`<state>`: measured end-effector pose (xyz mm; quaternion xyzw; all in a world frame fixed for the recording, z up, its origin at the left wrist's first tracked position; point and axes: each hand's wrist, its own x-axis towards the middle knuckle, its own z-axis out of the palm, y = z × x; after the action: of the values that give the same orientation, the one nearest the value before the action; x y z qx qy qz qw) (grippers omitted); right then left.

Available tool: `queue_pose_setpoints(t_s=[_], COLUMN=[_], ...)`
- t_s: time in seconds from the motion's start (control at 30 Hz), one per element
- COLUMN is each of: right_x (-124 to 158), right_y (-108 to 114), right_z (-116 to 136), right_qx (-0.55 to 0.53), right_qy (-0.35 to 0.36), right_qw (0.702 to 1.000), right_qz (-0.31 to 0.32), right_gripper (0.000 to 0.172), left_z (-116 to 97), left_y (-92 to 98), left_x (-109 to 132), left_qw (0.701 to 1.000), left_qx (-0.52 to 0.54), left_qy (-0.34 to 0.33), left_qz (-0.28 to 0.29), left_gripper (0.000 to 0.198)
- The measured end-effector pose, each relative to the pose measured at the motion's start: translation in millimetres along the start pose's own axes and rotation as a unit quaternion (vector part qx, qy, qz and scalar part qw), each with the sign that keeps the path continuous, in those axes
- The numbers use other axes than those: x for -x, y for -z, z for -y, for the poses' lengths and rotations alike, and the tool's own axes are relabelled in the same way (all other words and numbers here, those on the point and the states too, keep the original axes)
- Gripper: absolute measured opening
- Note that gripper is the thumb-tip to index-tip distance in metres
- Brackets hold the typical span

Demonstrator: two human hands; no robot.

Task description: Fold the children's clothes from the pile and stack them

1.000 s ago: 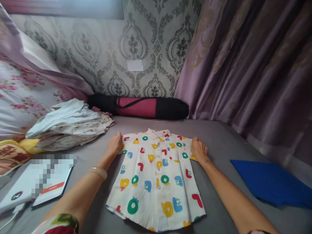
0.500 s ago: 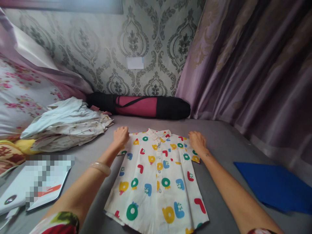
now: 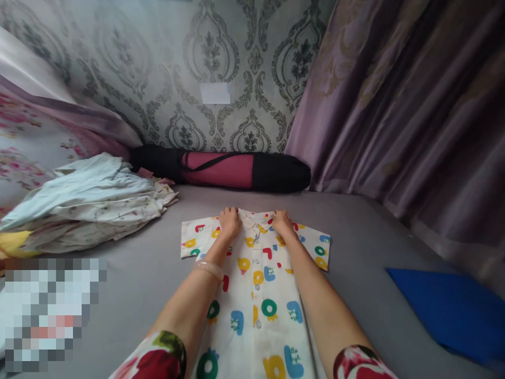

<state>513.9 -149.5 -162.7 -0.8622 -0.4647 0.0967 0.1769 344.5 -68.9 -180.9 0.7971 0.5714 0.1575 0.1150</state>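
Note:
A white short-sleeved button-up shirt (image 3: 246, 284), printed with red, yellow, green and blue shapes, lies front up on the grey bed sheet with its collar away from me. Just left of the collar, my left hand (image 3: 231, 222) has its fingers closed on the shirt's shoulder edge. My right hand (image 3: 283, 222) grips the matching shoulder edge on the other side. Both sleeves lie spread outward beyond my hands. My forearms cover the sides of the shirt front, and its lower hem runs out of view.
A black and dark pink roll bag (image 3: 221, 171) lies along the patterned wall. On the left are a heap of pale clothes (image 3: 106, 202) and a blurred-out flat object (image 3: 51, 316). A blue flat item (image 3: 445, 310) lies at the right, below the purple curtain (image 3: 379, 105).
Both hands have moved inward, from the outer sleeves to the shoulders beside the collar. The sleeves, partly folded under my hands before, now lie stretched out sideways.

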Motion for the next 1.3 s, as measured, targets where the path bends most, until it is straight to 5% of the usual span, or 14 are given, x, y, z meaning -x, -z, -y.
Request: queue_pose_setpoints(t_s=[0.4, 0.57, 0.93, 1.13, 1.3], right_x=[4, 13, 19, 16, 44], right_y=[-11, -14, -15, 13, 42], right_z=[-2, 4, 7, -7, -42], right_qx=[-0.057, -0.017, 0.017, -0.111, -0.208], right_qy=[-0.034, -0.004, 0.013, 0.045, 0.049], right_qw=[0.996, 0.995, 0.998, 0.991, 0.972], right_qz=[-0.058, -0.094, -0.065, 0.057, 0.101], right_gripper=[0.021, 0.023, 0.032, 0.037, 0.040], left_z=[8, 13, 18, 20, 50], left_y=[-3.5, -5.7, -18.6, 10.1, 53.4], left_x=[-5, -5, -3, 5, 36], left_qw=[0.997, 0.988, 0.992, 0.991, 0.975], left_qx=[0.064, 0.126, 0.047, 0.049, 0.086], left_qy=[0.020, -0.065, -0.081, -0.123, -0.185], left_qz=[-0.026, -0.061, -0.086, -0.001, 0.086], left_gripper=[0.019, 0.017, 0.021, 0.029, 0.041])
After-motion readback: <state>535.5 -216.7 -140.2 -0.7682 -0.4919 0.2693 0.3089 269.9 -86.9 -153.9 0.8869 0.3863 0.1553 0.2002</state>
